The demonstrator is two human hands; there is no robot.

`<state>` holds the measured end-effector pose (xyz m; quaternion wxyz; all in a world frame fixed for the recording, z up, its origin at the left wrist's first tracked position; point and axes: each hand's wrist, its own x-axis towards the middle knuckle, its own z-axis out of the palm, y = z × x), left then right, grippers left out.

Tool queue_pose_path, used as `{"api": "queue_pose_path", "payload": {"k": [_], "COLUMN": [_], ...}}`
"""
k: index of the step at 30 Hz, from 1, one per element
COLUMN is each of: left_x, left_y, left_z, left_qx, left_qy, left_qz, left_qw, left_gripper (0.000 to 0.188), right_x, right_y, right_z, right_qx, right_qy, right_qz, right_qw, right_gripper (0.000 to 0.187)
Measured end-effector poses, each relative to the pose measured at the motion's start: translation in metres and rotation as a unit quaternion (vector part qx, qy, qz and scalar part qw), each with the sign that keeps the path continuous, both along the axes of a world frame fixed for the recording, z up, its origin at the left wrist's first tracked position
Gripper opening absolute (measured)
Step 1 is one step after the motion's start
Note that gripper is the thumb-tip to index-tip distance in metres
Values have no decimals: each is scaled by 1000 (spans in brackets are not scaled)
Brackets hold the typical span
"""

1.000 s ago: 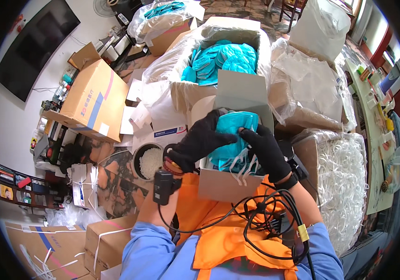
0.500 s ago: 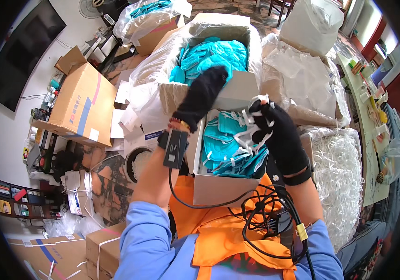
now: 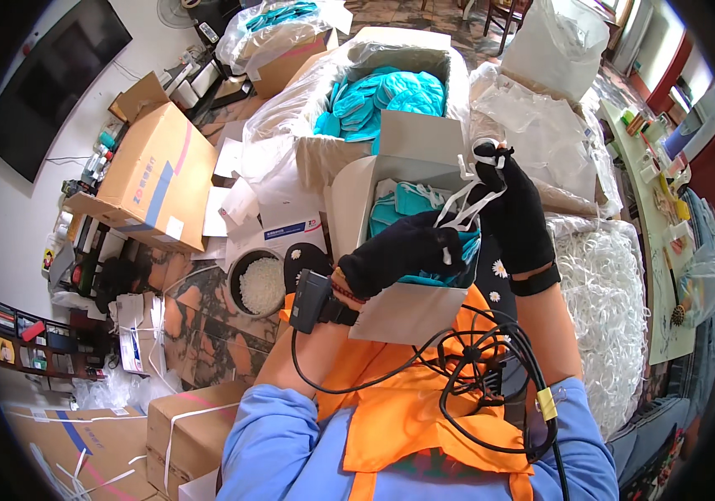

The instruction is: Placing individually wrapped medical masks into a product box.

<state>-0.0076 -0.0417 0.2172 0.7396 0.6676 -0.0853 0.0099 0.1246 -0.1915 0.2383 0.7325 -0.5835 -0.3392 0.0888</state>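
Observation:
A small white carton (image 3: 414, 314) stands open against my orange apron, holding teal face masks (image 3: 384, 214) with white elastic straps. My left hand (image 3: 403, 255), in a black glove, lies low across the carton's opening. Its fingers are curled together over the masks, and whatever they grip is mostly hidden. Above the carton's right side, my right hand (image 3: 517, 196), also black-gloved, is closed on a few white straps (image 3: 462, 204), which loop from its fingertips down toward the left hand.
Beyond the carton, a large lined box (image 3: 315, 163) holds a heap of teal masks. To the right sits a plastic-wrapped mass of white straps (image 3: 598, 292). A bowl of white bits (image 3: 262, 284) and a tall cardboard box (image 3: 157, 171) are on the left. Black cable (image 3: 478, 355) coils over my lap.
My left hand has come back from the large lined box, down over the small carton. The right hand has shifted slightly right and up, still holding straps.

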Motion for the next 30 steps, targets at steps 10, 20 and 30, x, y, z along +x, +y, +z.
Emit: {"api": "queue_pose_path", "payload": {"k": [10, 20, 30], "left_x": [-18, -24, -25], "left_y": [-7, -16, -13], "left_z": [0, 4, 7], "left_qx": [-279, -240, -245], "left_qy": [211, 210, 255], "left_qz": [-79, -24, -92], "left_qw": [933, 948, 931], "left_gripper": [43, 36, 25], "right_x": [-6, -11, -8], "right_y": [-13, -16, -17], "right_z": [16, 23, 15], "right_qx": [73, -4, 31], "right_qy": [231, 228, 208], "right_qz": [31, 42, 49], "right_qw": [970, 973, 976], "right_gripper": [31, 36, 35]}}
